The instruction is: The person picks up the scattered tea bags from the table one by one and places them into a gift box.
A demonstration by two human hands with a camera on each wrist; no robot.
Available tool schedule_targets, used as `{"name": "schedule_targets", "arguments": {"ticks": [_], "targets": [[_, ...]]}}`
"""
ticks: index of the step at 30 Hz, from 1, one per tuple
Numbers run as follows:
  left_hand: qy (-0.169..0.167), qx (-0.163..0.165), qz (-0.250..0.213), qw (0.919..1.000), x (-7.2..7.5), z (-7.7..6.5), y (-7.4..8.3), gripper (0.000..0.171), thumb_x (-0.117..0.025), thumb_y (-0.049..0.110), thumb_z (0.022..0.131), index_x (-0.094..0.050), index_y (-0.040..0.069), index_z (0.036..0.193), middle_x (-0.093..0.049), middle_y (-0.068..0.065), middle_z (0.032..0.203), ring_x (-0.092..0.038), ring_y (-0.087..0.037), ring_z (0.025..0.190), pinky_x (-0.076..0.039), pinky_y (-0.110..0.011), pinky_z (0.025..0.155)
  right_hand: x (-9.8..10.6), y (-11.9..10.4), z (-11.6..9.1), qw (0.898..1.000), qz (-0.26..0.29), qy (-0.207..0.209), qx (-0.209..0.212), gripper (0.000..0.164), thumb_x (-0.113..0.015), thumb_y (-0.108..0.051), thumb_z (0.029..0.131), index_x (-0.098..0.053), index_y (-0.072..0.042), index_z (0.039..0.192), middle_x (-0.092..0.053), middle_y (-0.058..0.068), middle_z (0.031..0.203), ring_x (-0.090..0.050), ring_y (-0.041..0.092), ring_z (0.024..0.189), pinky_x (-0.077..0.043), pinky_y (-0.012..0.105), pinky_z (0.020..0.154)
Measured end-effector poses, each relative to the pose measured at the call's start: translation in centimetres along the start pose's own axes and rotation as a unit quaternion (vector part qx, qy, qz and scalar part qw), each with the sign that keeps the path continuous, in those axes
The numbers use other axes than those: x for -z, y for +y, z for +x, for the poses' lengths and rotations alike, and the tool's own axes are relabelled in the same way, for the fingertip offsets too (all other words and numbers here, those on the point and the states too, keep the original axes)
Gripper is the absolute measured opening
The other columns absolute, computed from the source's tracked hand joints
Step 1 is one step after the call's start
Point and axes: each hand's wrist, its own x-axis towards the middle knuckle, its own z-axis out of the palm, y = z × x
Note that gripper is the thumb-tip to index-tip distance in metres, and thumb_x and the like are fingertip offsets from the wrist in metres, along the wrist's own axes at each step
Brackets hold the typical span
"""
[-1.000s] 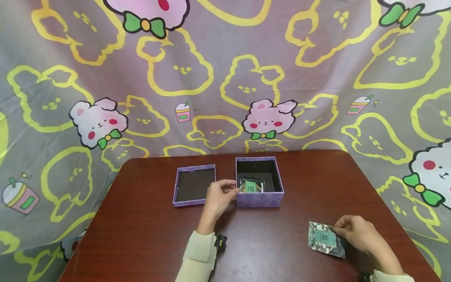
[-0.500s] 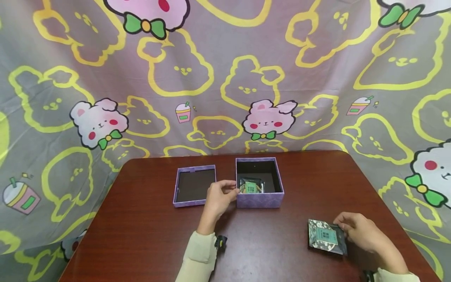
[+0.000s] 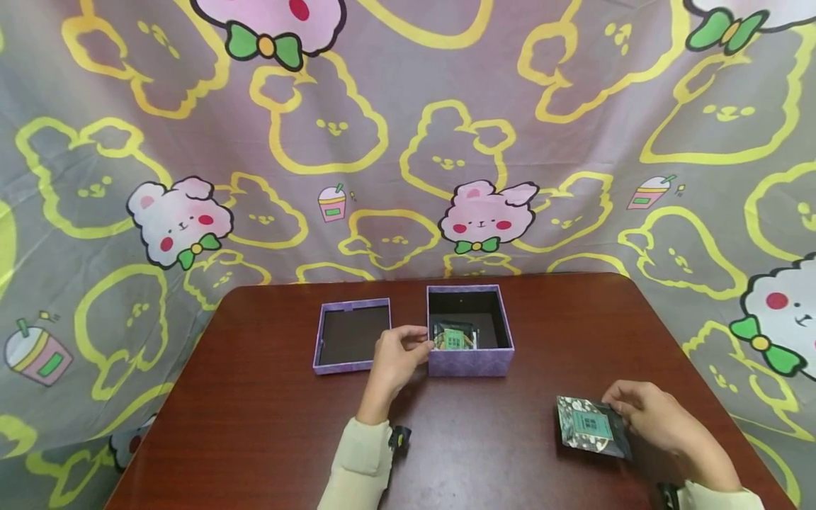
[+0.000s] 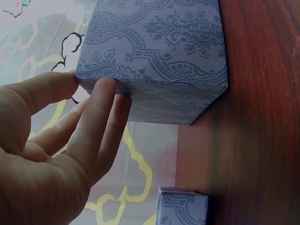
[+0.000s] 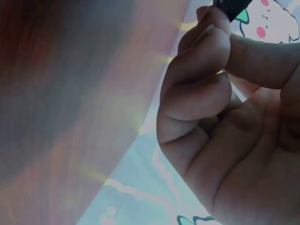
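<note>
My left hand (image 3: 397,358) touches the near left corner of the open purple box (image 3: 468,363). In the left wrist view, the extended fingers (image 4: 96,122) and thumb meet this patterned box (image 4: 154,42) along its corner and side wall. Inside, near the front, lies a packet with a green label (image 3: 454,338). At the lower right my right hand (image 3: 653,421) pinches a flat sachet (image 3: 586,425) by its far right corner. This sachet has a floral print, a green label and a dark edge. Only its dark corner shows above the curled fingers (image 5: 197,98) in the right wrist view.
The purple box's lid (image 3: 350,336) lies left of the box with its dark inside up. Both rest on a dark red-brown table (image 3: 268,425). Behind the table hangs a curtain (image 3: 395,142) with cartoon bears.
My right hand has moved slightly away from me, and the sachet in it has turned and shifted a little. The left hand and the box have stayed in place.
</note>
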Motion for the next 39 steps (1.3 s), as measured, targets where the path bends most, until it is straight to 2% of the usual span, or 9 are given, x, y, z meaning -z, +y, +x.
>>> {"name": "schedule_targets", "arguments": {"ticks": [9,10,16,17,23,28,39], "targets": [[-0.004,-0.001,-0.007,1.0,0.1,0.0,0.0,0.027,-0.071,0.006,0.078,-0.064,-0.006,0.102,-0.065,-0.009,0.087,-0.065,-0.017,0.076,-0.056,-0.026,0.06,0.5,-0.7,0.4,1.0,-0.011,0.001,-0.002,0.013,-0.051,-0.002,0.09,-0.06,-0.012,0.09,-0.052,0.001,0.064,-0.049,0.014,0.054,-0.039,0.025,0.043],[-0.005,0.0,-0.007,1.0,0.2,-0.2,0.5,0.027,-0.071,0.005,0.078,-0.064,-0.006,0.102,-0.065,-0.011,0.088,-0.065,-0.018,0.077,-0.056,-0.027,0.061,0.5,-0.8,0.4,1.0,-0.01,0.0,-0.005,0.013,-0.051,-0.003,0.091,-0.061,-0.012,0.09,-0.052,0.002,0.064,-0.049,0.014,0.054,-0.038,0.026,0.043],[-0.009,-0.005,-0.012,0.9999,0.1,-0.1,0.5,0.027,-0.071,0.004,0.078,-0.064,-0.007,0.102,-0.065,-0.015,0.09,-0.065,-0.023,0.079,-0.056,-0.029,0.061,0.6,-1.0,0.6,1.0,-0.004,0.0,-0.002,0.013,-0.051,-0.004,0.091,-0.06,-0.012,0.092,-0.053,0.002,0.066,-0.05,0.015,0.056,-0.04,0.026,0.044],[-0.007,-0.005,-0.013,0.9999,0.0,0.1,0.0,0.028,-0.071,0.005,0.078,-0.064,-0.006,0.102,-0.065,-0.013,0.089,-0.065,-0.022,0.078,-0.056,-0.028,0.061,0.8,-1.1,0.7,1.0,-0.005,0.003,0.003,0.012,-0.051,-0.004,0.092,-0.06,-0.012,0.093,-0.053,0.001,0.067,-0.05,0.015,0.057,-0.041,0.026,0.044],[-0.003,-0.004,-0.013,0.9999,0.1,0.2,-0.1,0.027,-0.071,0.006,0.078,-0.065,-0.006,0.102,-0.066,-0.01,0.087,-0.065,-0.017,0.076,-0.056,-0.027,0.06,1.5,-1.8,1.0,1.0,-0.007,0.013,0.017,0.013,-0.05,-0.004,0.092,-0.06,-0.011,0.094,-0.052,0.002,0.066,-0.05,0.016,0.058,-0.041,0.027,0.045],[-0.005,0.0,-0.015,0.9999,0.1,0.3,-0.3,0.028,-0.072,0.007,0.077,-0.065,-0.006,0.101,-0.066,-0.01,0.087,-0.065,-0.017,0.075,-0.056,-0.027,0.06,1.7,-2.1,1.2,1.0,0.001,0.005,0.021,0.012,-0.05,-0.004,0.092,-0.06,-0.011,0.095,-0.052,0.003,0.066,-0.051,0.016,0.058,-0.041,0.027,0.045],[-0.007,0.006,-0.015,0.9998,0.2,0.3,-0.2,0.028,-0.072,0.005,0.078,-0.064,-0.006,0.102,-0.065,-0.009,0.087,-0.065,-0.017,0.075,-0.056,-0.027,0.06,2.5,-3.4,2.1,0.999,-0.014,0.016,0.031,0.013,-0.05,-0.003,0.092,-0.061,-0.011,0.093,-0.052,0.003,0.065,-0.05,0.017,0.056,-0.04,0.028,0.044]]}}
